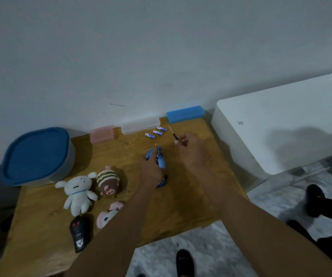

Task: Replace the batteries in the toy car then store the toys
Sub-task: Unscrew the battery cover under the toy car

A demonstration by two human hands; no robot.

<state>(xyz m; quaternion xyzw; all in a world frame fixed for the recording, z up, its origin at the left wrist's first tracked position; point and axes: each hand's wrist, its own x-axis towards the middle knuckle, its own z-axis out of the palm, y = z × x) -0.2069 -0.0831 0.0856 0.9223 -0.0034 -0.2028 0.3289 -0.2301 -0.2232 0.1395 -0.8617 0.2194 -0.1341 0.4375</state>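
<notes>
On the wooden table (181, 206) my left hand (151, 170) grips a blue toy car (160, 157), turned on its side. My right hand (189, 148) pinches a thin screwdriver (173, 132), its tip pointing up and away from the car. Three blue-and-white batteries (155, 132) lie in a row beyond the car. A white plush (77, 191), a striped brown plush (107, 181) and a pink plush (109, 215) lie at the left. A black remote control (79, 234) lies near the front edge.
A lidded bin with a blue lid (36, 154) stands at the back left. Pink (102, 133), clear (140, 124) and blue (185, 113) small boxes line the wall. A white cabinet (281, 132) stands right of the table. Black shoes (185, 262) show on the floor.
</notes>
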